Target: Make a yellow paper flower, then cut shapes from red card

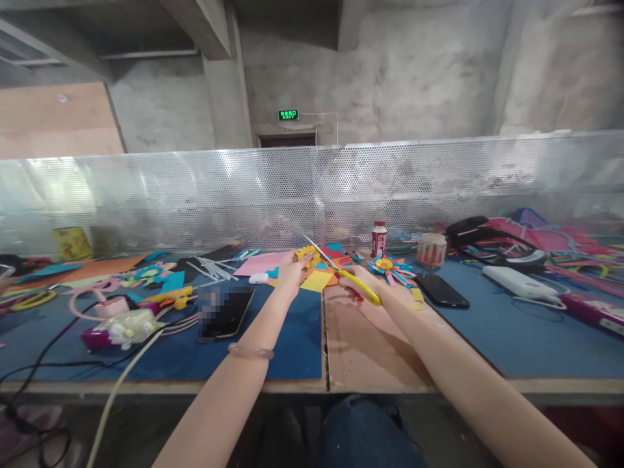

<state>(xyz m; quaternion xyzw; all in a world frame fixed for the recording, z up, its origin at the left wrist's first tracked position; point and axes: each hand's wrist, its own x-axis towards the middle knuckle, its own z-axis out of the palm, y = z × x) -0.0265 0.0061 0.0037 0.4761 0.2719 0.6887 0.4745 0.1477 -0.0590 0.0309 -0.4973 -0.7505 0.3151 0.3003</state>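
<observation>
My left hand (291,272) pinches a small yellow paper piece (308,255) and holds it up over the table. My right hand (366,286) grips yellow-handled scissors (341,270), whose blades reach up and left to the paper piece. Under both hands lie sheets of coloured paper (318,279) in yellow, orange, pink and red. A pale bangle sits on my left wrist.
A phone (223,312) lies left of my left arm, another dark phone (441,290) to the right. A paper flower (390,266), a red bottle (379,239) and a tape roll (431,249) stand behind. A glue gun (175,298), cables and craft scraps crowd the left; a perforated metal screen (312,188) backs the table.
</observation>
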